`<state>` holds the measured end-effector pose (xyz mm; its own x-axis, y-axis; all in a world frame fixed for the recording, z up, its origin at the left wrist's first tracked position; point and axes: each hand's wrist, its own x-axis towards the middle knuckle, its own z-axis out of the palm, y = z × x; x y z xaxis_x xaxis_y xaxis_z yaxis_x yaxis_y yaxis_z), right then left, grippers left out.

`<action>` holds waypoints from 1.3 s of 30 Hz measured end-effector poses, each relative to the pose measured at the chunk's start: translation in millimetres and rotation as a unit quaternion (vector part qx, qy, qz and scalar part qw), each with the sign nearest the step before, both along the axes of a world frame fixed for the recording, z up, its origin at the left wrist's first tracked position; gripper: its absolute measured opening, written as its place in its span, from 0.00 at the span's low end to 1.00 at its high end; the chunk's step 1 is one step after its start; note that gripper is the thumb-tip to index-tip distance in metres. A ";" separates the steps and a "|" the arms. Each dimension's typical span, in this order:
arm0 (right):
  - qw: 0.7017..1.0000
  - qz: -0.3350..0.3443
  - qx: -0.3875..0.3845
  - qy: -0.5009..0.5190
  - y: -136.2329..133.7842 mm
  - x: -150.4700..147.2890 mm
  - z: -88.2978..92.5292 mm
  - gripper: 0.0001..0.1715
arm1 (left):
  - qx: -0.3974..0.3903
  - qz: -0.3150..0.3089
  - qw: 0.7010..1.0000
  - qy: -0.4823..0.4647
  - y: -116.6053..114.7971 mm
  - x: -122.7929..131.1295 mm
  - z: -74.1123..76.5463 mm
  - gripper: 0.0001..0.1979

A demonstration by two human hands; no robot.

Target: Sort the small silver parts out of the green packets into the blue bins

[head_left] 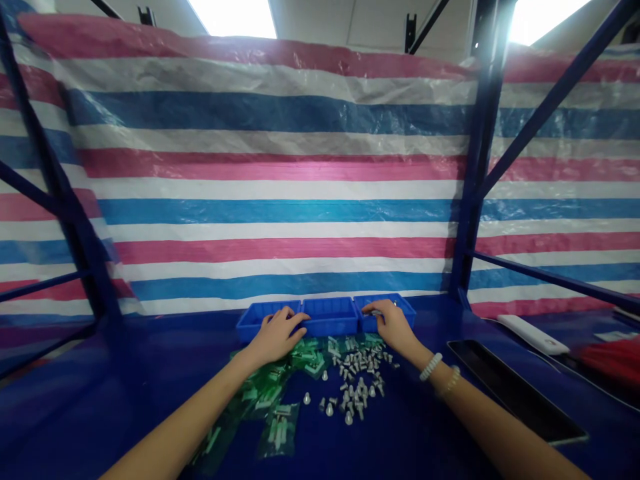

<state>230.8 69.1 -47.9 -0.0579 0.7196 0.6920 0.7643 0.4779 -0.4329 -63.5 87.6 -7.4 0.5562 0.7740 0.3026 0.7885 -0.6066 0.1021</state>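
Note:
Three blue bins stand in a row at the back of the blue table: a left bin [245, 328], a middle bin [331, 327] and a right bin [407, 313]. My left hand [279, 335] rests with spread fingers at the front of the left bin, above green-tinted packets [273, 383]. My right hand [393, 325] reaches over the right bin with its fingers pinched together; a small light piece seems to show at the fingertips, too small to make out. Loose metal screws [357, 393] lie in a pile between my forearms.
A black tablet-like slab [515, 390] lies to the right of my right forearm. Behind it are a white device [533, 335] and a red item [613, 360]. Blue rack posts [475, 160] and a striped sheet [280, 210] stand behind the table.

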 end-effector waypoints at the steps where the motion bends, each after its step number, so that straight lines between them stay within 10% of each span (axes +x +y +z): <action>1: 1.000 -0.002 0.004 0.005 -0.7 2.2 2.2 0.26 | 0.008 -0.001 1.000 -0.005 -0.9 -0.1 2.3 0.18; 11: 0.999 0.043 -0.010 0.030 -9.1 12.1 13.1 0.23 | 0.077 -0.078 0.990 -0.089 -52.4 -0.9 24.6 0.21; 19: 0.988 0.142 -0.041 -0.046 -25.0 -18.3 11.8 0.15 | -0.082 -0.082 0.985 0.127 -112.6 -35.2 11.0 0.54; 28: 0.985 0.152 -0.041 -0.068 -28.5 -19.8 9.4 0.14 | -0.070 -0.016 0.994 0.078 -93.4 -74.7 -14.4 0.41; 39: 0.984 0.146 -0.057 -0.080 -25.0 -18.5 9.0 0.14 | -0.053 -0.039 0.996 0.052 -85.6 -64.8 -20.2 0.35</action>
<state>212.3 44.1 -38.9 -0.3753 0.7289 0.5726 0.6646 0.6423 -0.3819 -128.3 2.0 -27.6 0.6400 0.7517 0.1593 0.7492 -0.6565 0.0878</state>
